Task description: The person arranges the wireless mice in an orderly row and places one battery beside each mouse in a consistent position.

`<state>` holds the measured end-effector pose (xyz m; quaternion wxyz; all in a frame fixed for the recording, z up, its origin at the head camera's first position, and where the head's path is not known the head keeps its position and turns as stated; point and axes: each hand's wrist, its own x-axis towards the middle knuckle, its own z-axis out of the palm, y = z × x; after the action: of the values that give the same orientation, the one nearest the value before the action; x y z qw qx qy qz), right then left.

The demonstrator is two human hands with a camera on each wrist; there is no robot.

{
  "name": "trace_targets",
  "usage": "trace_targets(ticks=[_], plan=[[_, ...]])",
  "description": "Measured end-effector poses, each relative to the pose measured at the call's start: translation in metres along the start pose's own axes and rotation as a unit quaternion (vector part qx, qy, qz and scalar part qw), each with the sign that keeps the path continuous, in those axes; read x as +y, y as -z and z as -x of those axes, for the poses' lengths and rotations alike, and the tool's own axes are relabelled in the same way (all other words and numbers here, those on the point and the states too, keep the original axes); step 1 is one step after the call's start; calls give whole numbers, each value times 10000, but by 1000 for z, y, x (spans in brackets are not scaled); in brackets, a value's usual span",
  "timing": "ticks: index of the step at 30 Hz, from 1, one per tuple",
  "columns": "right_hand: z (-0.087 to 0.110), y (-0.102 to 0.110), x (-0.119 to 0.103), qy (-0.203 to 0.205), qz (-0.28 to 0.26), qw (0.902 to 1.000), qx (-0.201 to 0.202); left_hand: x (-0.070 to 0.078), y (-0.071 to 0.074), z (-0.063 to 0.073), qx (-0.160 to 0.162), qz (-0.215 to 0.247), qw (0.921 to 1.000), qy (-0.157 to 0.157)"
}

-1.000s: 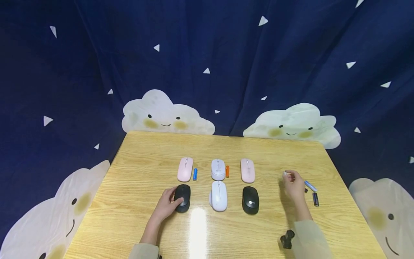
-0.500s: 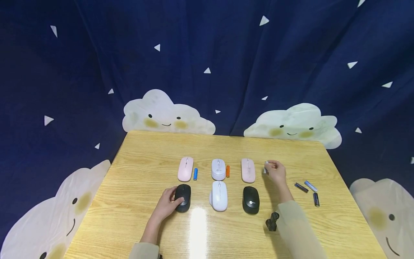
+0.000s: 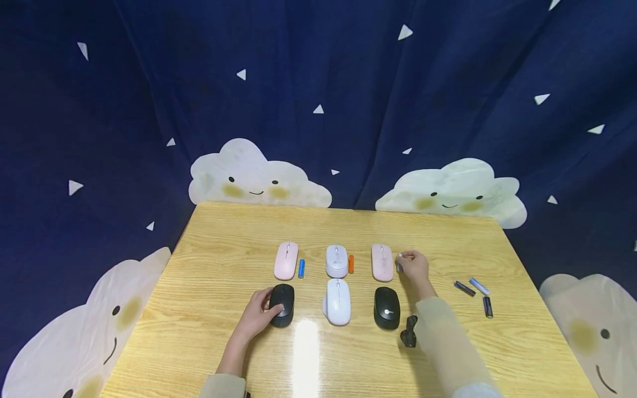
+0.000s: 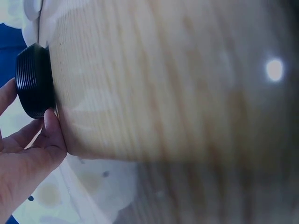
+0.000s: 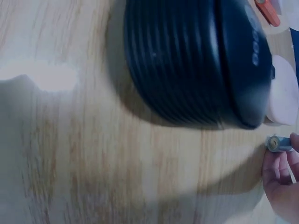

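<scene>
Since the frame one second earlier, the right hand [image 3: 414, 267] has shifted left across the table [image 3: 224, 232], from beside the loose batteries to just right of the right-hand pink mouse [image 3: 382, 262]; a dark battery [image 3: 465, 288] it partly covered is now in full sight. Left hand [image 3: 259, 312]: no visible shift.

Right hand: thumb and fingers closed in a pinch on a greyish battery [image 5: 280, 143], one end facing the wrist camera. Battery sits just beside the right-hand pink mouse, on its right; contact with the table cannot be told.

Left hand: grips the left-hand black mouse [image 3: 282, 301] from its left side, thumb on its near part; gap no wider than the mouse.

Far row, left to right: left-hand pink mouse [image 3: 286, 261], blue battery [image 3: 301, 268] just right of it, far white mouse [image 3: 337, 261], orange battery [image 3: 351, 263] beside that, then the right-hand pink mouse. Near row: left-hand black mouse, near white mouse [image 3: 338, 301], right-hand black mouse [image 3: 387, 307]. Well to the right: the dark battery, a pale blue battery [image 3: 479, 286] and a second dark battery [image 3: 487, 307].
</scene>
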<state>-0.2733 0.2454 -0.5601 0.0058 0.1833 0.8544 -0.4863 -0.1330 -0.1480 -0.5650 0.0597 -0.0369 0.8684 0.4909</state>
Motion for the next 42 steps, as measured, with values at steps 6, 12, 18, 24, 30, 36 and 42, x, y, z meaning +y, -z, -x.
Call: trace_targets(ticks=[6,12,18,24,30,36,42], plan=[[3,-4,-2,139,699,9973,188,-1,0,-1,32,47,10000,33],[7,-6,-4,247,1171,9927,169,0,-1,-1,37,19,10000,34],[9,-7,-4,296,1310,9908,178,-2,0,1,57,126,9998,-154],[10,-8,-5,265,1257,9915,198,-2,0,2,159,128,9987,-463],[10,-9,-5,228,1218,9921,195,-2,-2,-1,61,134,9999,-1],[10,-9,-4,217,1082,9937,183,0,-1,-1,41,114,9999,76],[12,-3,-4,936,1013,9895,430,-1,-1,-2,34,88,9999,105]])
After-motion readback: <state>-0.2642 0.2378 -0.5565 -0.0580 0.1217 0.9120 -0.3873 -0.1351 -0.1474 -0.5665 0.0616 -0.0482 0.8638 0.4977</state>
